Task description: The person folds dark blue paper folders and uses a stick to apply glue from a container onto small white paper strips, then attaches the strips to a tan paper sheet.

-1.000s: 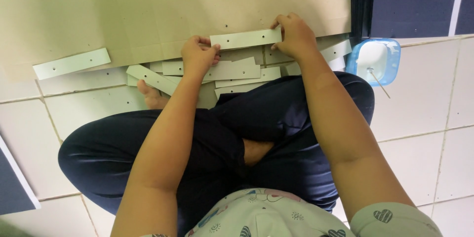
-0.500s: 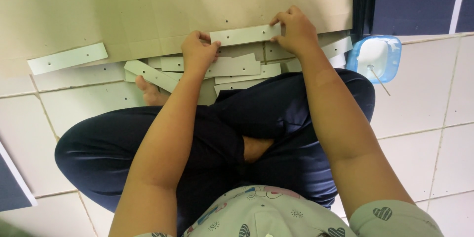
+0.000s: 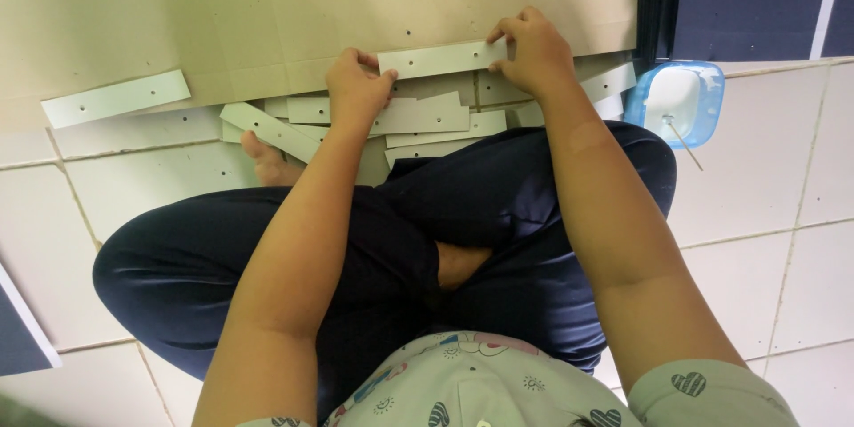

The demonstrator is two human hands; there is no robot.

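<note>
Here, quick notes:
Left hand (image 3: pixel 358 89): fingers curling closed, pinching the left end of the white strip (image 3: pixel 442 60); thumb lying on its lower edge.
Right hand (image 3: pixel 532 53): fingers bending closed over the strip's right end, fingertips (image 3: pixel 498 31) sitting on its top edge, the end tucked under them.
White strip: stretching level between both hands, small hole near its middle, lying flat against the beige cardboard sheet (image 3: pixel 267 9) along the sheet's lower edge.
Strip pile (image 3: pixel 418 120): more white strips overlapping just below the held one, at the sheet's lower edge, touching the knees.
Lone strip (image 3: pixel 116 99): lying tilted near the sheet's lower left corner, well apart from both hands.
Blue container (image 3: pixel 680 103): sitting on the tiled floor (image 3: pixel 783 169) just beside the sheet's lower right corner, a thin stick resting in it.
Legs (image 3: pixel 498 213): crossing in dark trousers on the floor.
</note>
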